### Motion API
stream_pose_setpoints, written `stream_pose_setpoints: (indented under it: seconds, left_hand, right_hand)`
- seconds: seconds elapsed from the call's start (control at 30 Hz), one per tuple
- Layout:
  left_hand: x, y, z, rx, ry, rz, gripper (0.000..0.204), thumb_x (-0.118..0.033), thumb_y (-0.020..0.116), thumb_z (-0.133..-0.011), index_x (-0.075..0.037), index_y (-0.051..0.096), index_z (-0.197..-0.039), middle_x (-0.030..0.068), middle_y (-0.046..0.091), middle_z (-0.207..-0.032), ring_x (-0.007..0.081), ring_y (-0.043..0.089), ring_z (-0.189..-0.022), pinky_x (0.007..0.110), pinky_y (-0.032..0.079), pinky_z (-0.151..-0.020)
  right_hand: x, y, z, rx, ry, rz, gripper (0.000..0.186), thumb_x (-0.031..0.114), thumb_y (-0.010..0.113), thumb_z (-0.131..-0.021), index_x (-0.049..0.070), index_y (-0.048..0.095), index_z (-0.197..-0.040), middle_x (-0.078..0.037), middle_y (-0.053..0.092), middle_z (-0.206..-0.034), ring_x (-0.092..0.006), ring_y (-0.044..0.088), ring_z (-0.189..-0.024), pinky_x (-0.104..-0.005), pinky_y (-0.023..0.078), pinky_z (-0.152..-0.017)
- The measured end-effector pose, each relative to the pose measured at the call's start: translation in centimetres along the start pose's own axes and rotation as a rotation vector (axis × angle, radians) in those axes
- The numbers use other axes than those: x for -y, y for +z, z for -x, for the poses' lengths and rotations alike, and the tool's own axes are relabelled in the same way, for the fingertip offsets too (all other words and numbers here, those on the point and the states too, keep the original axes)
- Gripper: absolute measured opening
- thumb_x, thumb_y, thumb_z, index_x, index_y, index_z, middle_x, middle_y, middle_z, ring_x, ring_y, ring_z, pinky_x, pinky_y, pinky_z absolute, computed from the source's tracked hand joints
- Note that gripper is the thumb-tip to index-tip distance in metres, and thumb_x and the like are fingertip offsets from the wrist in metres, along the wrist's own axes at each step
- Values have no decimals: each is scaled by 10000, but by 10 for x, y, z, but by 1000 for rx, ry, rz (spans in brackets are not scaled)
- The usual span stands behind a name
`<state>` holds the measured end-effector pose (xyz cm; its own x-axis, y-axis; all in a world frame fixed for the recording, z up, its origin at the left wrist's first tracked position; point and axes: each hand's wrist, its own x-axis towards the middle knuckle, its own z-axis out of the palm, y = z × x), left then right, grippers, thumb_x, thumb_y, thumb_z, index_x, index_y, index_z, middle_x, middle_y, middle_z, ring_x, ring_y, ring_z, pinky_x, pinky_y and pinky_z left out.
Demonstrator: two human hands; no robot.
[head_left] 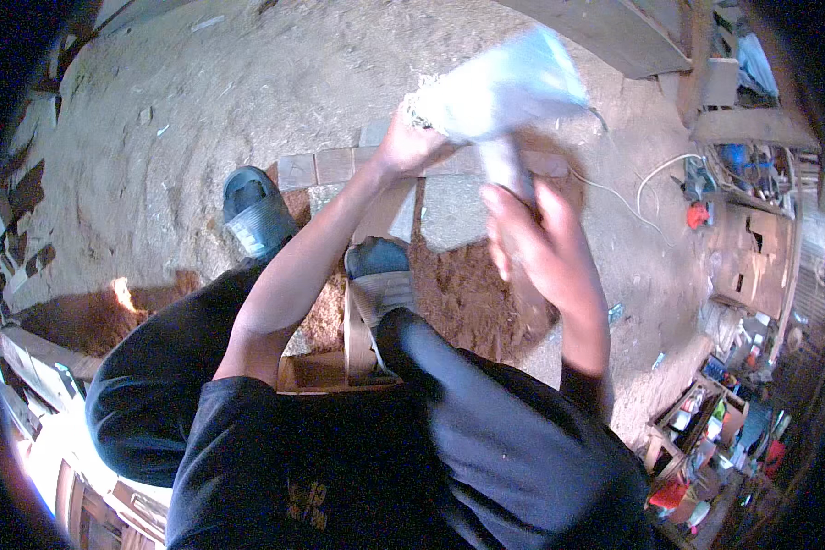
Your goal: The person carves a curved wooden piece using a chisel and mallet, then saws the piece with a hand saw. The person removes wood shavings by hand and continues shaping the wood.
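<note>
Now the right hand (pixel 541 234) is gripping the handle (pixel 504 165) of a blurred, pale tool (pixel 518 87) over the ground (pixel 247 101), while the left hand (pixel 412 142) is meeting its head, hold impossible to tell, risking a knock should that handle slip.

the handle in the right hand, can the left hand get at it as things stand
Probably not without letting go first: the left hand seems to hold the pale, blurred object, though the handle is close by, partly clear of the right hand.
</note>
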<state>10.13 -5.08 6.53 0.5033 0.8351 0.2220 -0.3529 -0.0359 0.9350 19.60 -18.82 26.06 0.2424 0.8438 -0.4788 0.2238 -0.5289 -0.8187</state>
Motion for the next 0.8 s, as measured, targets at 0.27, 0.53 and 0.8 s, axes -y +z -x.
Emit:
stream_pose_setpoints:
  seconds: [0.27, 0.53, 0.8]
  left_hand:
    - [1, -25, -3, -56, -298, -423, 167, -178, 602, -842, -20, 652, -866, 42, 630, -737, 117, 558, -636, 315, 463, -588]
    - [4, -40, -31, -332, -308, 587, 303, -184, 543, -836, -149, 357, -599, -22, 273, -534, 123, 266, -477, 298, 255, -452]
    - [-1, -61, -24, -726, -180, 666, 332, -262, 557, -835, -156, 334, -614, -32, 235, -509, 125, 198, -439, 299, 191, -429]
  right_hand:
    - [-207, -34, 60, -175, 389, -224, 208, 238, 708, -858, 78, 574, -858, -34, 552, -596, -155, 549, -478, -312, 435, -423]
    - [-364, 52, 74, -153, 791, -351, 299, 320, 718, -836, 62, 575, -884, -46, 579, -631, -181, 572, -506, -325, 465, -462]
    - [-401, 39, 43, 323, 608, 698, 415, 381, 653, -868, -27, 666, -790, -187, 654, -763, -303, 642, -670, -421, 513, -652]
